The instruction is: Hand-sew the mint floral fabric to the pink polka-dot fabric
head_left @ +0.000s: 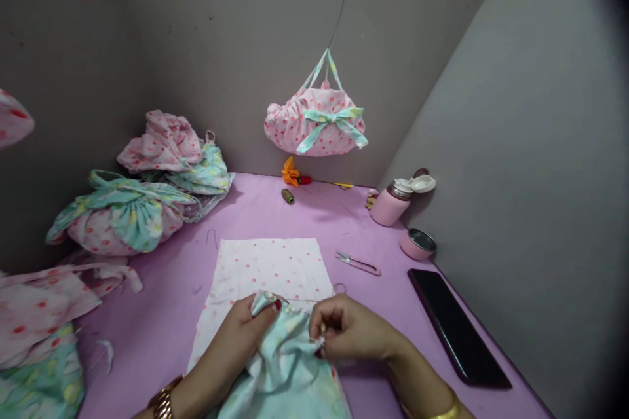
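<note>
Fingers (322, 334) of both hands pinch mint fabric (287, 366).

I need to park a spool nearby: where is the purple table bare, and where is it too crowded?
Bare purple table lies left of the dotted cloth, and between the snips and the phone. The back left is crowded with finished bags; the back right holds a flask and its cup.

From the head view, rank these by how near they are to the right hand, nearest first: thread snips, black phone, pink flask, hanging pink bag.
Measured from the right hand:
1. Thread snips, on the mat just beyond the hand.
2. Black phone, flat on the mat out to the right.
3. Pink flask, farther back by the right wall.
4. Hanging pink bag, strung up at the back wall, farthest.
</note>
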Action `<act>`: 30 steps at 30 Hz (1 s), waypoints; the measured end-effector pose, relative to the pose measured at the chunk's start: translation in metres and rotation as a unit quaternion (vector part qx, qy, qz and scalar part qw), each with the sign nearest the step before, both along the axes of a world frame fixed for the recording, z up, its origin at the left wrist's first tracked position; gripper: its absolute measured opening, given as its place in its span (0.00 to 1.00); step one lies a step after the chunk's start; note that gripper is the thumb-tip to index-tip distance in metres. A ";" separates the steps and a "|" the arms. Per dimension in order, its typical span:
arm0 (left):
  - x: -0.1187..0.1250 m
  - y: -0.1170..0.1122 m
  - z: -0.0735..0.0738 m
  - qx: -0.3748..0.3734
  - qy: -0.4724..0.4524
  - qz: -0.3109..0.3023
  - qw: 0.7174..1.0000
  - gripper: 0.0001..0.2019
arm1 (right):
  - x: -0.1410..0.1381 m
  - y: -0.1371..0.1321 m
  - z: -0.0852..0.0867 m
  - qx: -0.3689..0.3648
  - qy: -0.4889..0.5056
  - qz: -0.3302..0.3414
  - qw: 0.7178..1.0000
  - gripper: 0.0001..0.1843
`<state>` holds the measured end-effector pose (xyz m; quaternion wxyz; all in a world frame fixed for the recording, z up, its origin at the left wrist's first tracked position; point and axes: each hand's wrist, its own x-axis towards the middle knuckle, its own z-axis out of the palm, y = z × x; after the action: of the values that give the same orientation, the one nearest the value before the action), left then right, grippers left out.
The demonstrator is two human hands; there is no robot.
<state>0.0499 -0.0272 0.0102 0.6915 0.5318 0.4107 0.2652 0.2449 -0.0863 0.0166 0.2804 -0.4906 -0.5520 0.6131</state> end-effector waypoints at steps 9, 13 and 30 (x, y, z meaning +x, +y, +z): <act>-0.001 -0.001 0.005 0.013 0.008 -0.014 1.000 0.09 | -0.008 0.011 -0.007 0.097 0.019 -0.189 0.977 0.17; 0.000 -0.002 0.001 0.024 0.013 -0.023 0.999 0.09 | -0.018 0.012 -0.014 0.093 -0.005 -0.178 0.980 0.12; -0.002 -0.004 -0.002 0.038 0.031 -0.035 0.998 0.11 | 0.015 0.021 -0.017 0.170 -0.022 -0.433 0.885 0.14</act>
<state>0.0476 -0.0308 0.0085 0.6664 0.5799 0.4027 0.2398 0.2603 -0.0650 -0.0007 0.5849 -0.6388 -0.3864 0.3170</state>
